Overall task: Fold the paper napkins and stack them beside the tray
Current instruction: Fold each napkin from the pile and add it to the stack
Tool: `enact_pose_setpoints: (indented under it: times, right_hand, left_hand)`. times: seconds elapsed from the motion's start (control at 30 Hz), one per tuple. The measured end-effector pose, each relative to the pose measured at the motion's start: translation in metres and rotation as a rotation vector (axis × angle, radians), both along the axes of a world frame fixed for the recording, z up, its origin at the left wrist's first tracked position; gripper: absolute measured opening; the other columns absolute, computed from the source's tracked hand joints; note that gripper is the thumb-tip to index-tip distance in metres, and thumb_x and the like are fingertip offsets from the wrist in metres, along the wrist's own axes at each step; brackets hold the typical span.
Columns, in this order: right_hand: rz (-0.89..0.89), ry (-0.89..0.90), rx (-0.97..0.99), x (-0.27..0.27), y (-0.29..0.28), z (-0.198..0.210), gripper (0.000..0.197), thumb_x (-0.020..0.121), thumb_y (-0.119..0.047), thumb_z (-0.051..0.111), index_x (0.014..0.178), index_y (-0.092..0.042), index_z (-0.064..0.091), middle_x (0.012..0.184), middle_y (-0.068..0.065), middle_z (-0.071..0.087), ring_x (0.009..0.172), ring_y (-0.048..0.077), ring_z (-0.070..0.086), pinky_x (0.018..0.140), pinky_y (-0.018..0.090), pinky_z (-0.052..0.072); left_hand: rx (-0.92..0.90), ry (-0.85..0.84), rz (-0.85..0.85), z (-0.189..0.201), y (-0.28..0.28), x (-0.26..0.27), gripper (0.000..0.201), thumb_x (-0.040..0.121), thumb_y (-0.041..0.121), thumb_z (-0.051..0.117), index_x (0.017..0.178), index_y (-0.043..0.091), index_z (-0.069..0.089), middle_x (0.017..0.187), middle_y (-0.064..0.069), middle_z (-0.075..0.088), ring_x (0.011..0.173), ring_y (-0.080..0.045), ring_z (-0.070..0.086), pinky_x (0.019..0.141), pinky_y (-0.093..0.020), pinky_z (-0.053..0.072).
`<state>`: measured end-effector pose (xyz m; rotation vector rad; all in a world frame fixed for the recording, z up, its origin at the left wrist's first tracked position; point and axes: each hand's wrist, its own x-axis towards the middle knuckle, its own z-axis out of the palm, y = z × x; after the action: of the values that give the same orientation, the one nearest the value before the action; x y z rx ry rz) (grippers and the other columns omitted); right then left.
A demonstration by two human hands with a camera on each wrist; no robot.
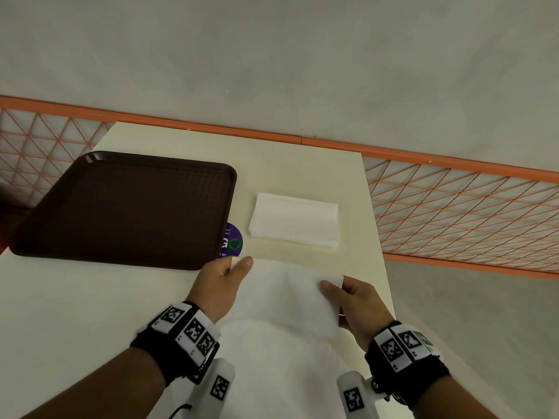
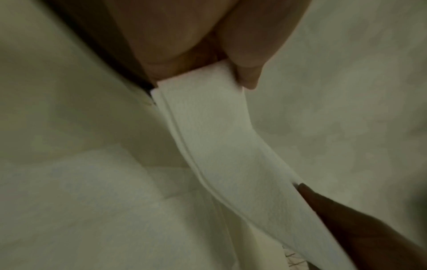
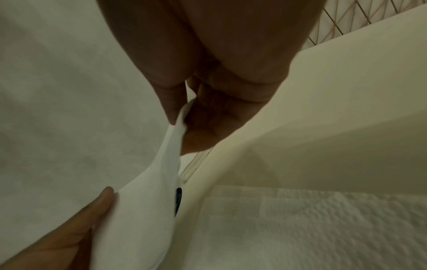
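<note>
A white paper napkin [image 1: 284, 294] is held up above the near part of the cream table [image 1: 75, 313]. My left hand [image 1: 230, 272] pinches its left top corner. My right hand [image 1: 335, 290] pinches its right top corner between thumb and fingers. The left wrist view shows the napkin [image 2: 221, 146] with doubled edges stretching from my left hand [image 2: 231, 71] toward the other hand. In the right wrist view the napkin [image 3: 143, 204] hangs from my right hand [image 3: 182, 117]. Folded white napkins [image 1: 295, 220] lie stacked to the right of the brown tray [image 1: 127, 207].
A round purple sticker [image 1: 232, 241] shows on the table beside the tray's right edge. More white napkin paper [image 1: 281, 373] lies spread under my hands. An orange mesh railing [image 1: 459, 213] runs behind and to the right of the table.
</note>
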<state>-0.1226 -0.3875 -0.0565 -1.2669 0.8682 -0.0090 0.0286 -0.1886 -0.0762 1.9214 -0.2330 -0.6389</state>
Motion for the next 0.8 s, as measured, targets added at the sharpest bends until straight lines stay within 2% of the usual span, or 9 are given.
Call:
enact_pose_setpoints:
  times: [0.07,0.13,0.23,0.33,0.4,0.5,0.6,0.7,0.8]
  right_hand:
    - [-0.036,0.006,-0.041,0.003,-0.004,-0.005,0.012,0.090,-0.013,0.065,0.095,-0.003,0.072,0.087,0.014,0.074,0.070,0.022,0.069,0.060,0.032,0.056]
    - [-0.056,0.026,-0.103,0.009,-0.011,-0.011,0.011,0.090,-0.013,0.066,0.090,-0.004,0.072,0.084,0.013,0.074,0.067,0.022,0.068,0.058,0.032,0.055]
    - [-0.022,0.129,-0.266,0.025,-0.028,-0.020,0.012,0.088,-0.022,0.069,0.083,-0.012,0.073,0.081,0.012,0.074,0.069,0.029,0.069,0.061,0.042,0.058]
    - [0.066,0.199,-0.452,0.044,-0.046,-0.020,0.016,0.089,-0.028,0.066,0.082,-0.014,0.069,0.061,0.003,0.066,0.042,0.015,0.055,0.041,0.023,0.043]
    - [0.096,0.214,-0.555,0.059,-0.057,-0.015,0.018,0.090,-0.029,0.065,0.083,-0.013,0.067,0.058,0.000,0.062,0.035,0.010,0.050,0.038,0.020,0.038]
    - [0.102,0.222,-0.667,0.086,-0.080,-0.013,0.019,0.090,-0.033,0.065,0.083,-0.016,0.066,0.070,0.004,0.068,0.053,0.019,0.061,0.055,0.029,0.051]
    - [0.104,0.217,-0.754,0.113,-0.103,-0.017,0.017,0.091,-0.033,0.062,0.088,-0.016,0.066,0.085,0.005,0.070,0.077,0.027,0.065,0.075,0.039,0.056]
    - [0.128,0.279,-0.836,0.132,-0.117,-0.019,0.022,0.091,-0.034,0.061,0.099,-0.014,0.067,0.089,0.002,0.066,0.085,0.024,0.060,0.074,0.030,0.047]
    - [0.124,0.350,-0.867,0.144,-0.126,-0.024,0.023,0.091,-0.037,0.062,0.099,-0.017,0.065,0.090,0.000,0.063,0.083,0.020,0.054,0.072,0.026,0.038]
  left_hand:
    - [0.030,0.126,0.017,-0.012,-0.002,-0.002,0.037,0.088,0.048,0.060,0.089,0.012,0.071,0.084,-0.003,0.074,0.085,-0.019,0.070,0.087,-0.047,0.054]
    - [0.122,0.127,-0.036,-0.022,-0.005,-0.001,0.030,0.092,0.038,0.059,0.092,0.010,0.071,0.086,0.001,0.073,0.084,-0.022,0.069,0.088,-0.045,0.054]
    - [0.273,-0.045,-0.067,-0.024,-0.017,0.018,0.042,0.092,0.038,0.056,0.086,-0.003,0.062,0.076,-0.016,0.063,0.069,-0.027,0.058,0.075,-0.044,0.052]
    - [0.321,-0.144,-0.062,-0.014,-0.038,0.044,0.042,0.094,0.036,0.054,0.073,0.001,0.051,0.066,-0.012,0.052,0.064,-0.029,0.053,0.066,-0.038,0.051]
    - [0.350,-0.246,-0.091,-0.008,-0.050,0.059,0.042,0.094,0.035,0.054,0.070,0.001,0.050,0.063,-0.009,0.050,0.062,-0.027,0.051,0.061,-0.035,0.046]
    - [0.382,-0.368,-0.081,-0.003,-0.071,0.083,0.046,0.095,0.034,0.053,0.060,0.010,0.036,0.055,-0.004,0.038,0.052,-0.020,0.036,0.053,-0.032,0.028]
    - [0.414,-0.436,-0.073,-0.009,-0.093,0.106,0.047,0.095,0.036,0.052,0.059,0.013,0.032,0.054,-0.003,0.039,0.052,-0.022,0.036,0.053,-0.031,0.027]
    - [0.434,-0.455,-0.072,-0.017,-0.108,0.120,0.048,0.095,0.037,0.052,0.059,0.013,0.031,0.056,-0.004,0.041,0.059,-0.028,0.041,0.055,-0.032,0.032]
    - [0.489,-0.448,-0.076,-0.024,-0.117,0.128,0.047,0.094,0.041,0.051,0.060,0.014,0.032,0.058,-0.003,0.043,0.060,-0.029,0.044,0.055,-0.031,0.032]
